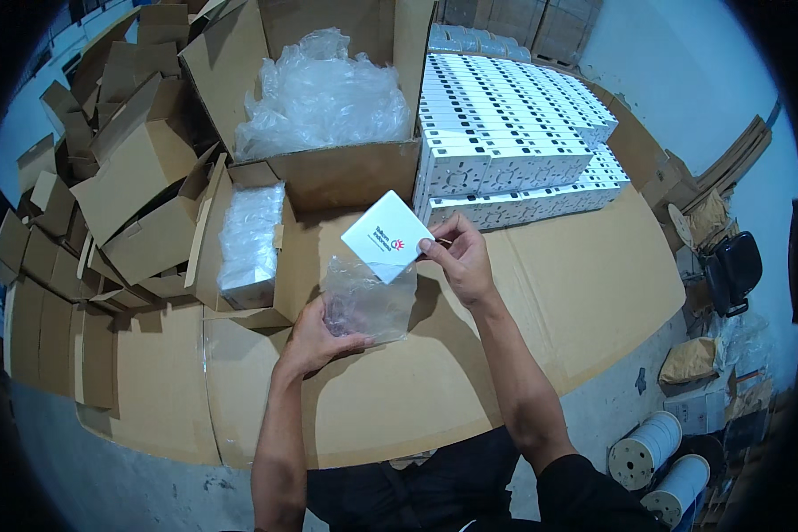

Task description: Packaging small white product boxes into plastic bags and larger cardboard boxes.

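My right hand (461,259) pinches the right corner of a flat white square box (383,229) with a small red mark and print on its face. The box is tilted, its lower corner still overlapping the mouth of a clear plastic bag (377,306). Fingers and thumb of my left hand (319,335) grip the bag at its lower left. To the left, an open cardboard box (206,239) holds a row of plastic-wrapped pieces (253,235). Behind my hands stands a large open carton (346,168) heaped with crumpled clear bags (328,97).
Rows of stacked white boxes (514,168) stand at the back right of the cardboard-covered table (559,293). Emptied brown cartons (142,186) pile up at the left. On the floor at right are cable spools (645,449), a black chair (733,270) and a brown bag (690,361).
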`<state>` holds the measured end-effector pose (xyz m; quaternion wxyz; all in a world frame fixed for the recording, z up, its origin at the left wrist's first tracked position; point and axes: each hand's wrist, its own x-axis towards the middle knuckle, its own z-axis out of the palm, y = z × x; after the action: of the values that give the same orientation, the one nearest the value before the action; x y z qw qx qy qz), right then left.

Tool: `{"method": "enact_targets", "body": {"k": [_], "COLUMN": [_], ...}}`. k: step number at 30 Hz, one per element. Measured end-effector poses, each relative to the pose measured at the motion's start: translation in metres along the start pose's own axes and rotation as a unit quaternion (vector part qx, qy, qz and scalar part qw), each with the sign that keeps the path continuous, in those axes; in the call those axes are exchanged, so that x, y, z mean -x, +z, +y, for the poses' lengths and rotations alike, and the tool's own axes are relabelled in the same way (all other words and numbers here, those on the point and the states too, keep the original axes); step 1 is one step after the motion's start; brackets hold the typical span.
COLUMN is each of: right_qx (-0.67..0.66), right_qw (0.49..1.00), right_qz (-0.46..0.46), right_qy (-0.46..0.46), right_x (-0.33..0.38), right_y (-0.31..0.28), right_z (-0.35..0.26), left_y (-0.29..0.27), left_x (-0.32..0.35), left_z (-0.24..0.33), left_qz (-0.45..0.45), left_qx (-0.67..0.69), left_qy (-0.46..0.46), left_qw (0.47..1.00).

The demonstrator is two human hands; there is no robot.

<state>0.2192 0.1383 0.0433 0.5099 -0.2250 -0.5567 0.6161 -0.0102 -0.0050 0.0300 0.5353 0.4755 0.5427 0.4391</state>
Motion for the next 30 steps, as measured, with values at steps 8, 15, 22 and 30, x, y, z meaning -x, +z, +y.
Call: {"method": "enact_targets", "body": {"k": [8, 15, 22, 30], "right_qx": [0.086, 0.02, 0.08, 0.086], "right_qw": [0.994, 0.987, 0.985, 0.978], "right_qz": [-0.061, -0.083, -0.084, -0.088], "right_qy": [0.021, 0.139, 0.126, 0.169], "right_x": [0.001, 0.003, 0.003, 0.004], "right_y": [-0.009, -0.003, -0.001, 0.002], "right_z": [0.0, -0.006, 0.005, 0.002], "left_y": [0.0, 0.007, 0.017, 0.029], "left_x": [-0.004, -0.005, -0.01, -0.02], "left_z": [-0.011, -0.007, -0.008, -0.02], "left_qz": [0.013, 0.02, 0.056, 0.133], "left_qx": [-0.015, -0.003, 0.077, 0.083], "left_qy": [0.048, 0.079, 0.018, 0.078], "left_qw": [0.999, 0.997, 0.995, 0.985]}}
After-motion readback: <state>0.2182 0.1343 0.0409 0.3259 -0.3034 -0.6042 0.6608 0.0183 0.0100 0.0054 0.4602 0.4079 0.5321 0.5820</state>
